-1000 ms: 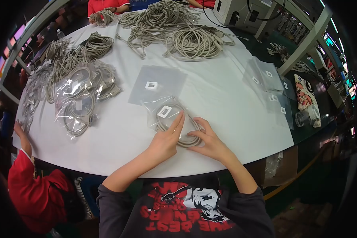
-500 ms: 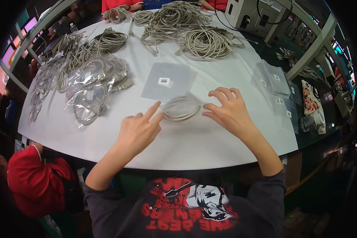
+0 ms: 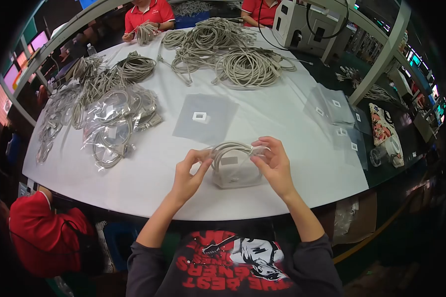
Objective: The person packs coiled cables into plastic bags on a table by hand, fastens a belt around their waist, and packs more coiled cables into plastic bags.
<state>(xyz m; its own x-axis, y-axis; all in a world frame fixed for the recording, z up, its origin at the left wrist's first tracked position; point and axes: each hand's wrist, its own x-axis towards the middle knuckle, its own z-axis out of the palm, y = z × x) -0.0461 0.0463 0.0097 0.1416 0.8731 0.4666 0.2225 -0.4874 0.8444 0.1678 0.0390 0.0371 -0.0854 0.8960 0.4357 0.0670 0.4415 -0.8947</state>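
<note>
We see red lettering on the dark shirt (image 3: 233, 267), too folded and cut off by the lower frame edge to read in full. White labels with dark-framed centres mark the flat bag (image 3: 191, 128) and the bags at right (image 3: 334, 94); their print is too small for us. A greyish label (image 3: 229, 161) shows dimly through the transparent bag (image 3: 240, 175) between the hands, which contains a coiled cable (image 3: 233, 146).

The left hand (image 3: 187, 173) has its grip closed, thumb against fingers, on the bag and coil's left side; the right hand (image 3: 276, 167) pinches the bag's upper right corner. Fingers partly hide both sides, and we cannot tell whether the bag's bottom touches the bench (image 3: 307, 163). The bag is near the bench's curved front edge; white cover stretches between it and the right-hand bags.
</note>
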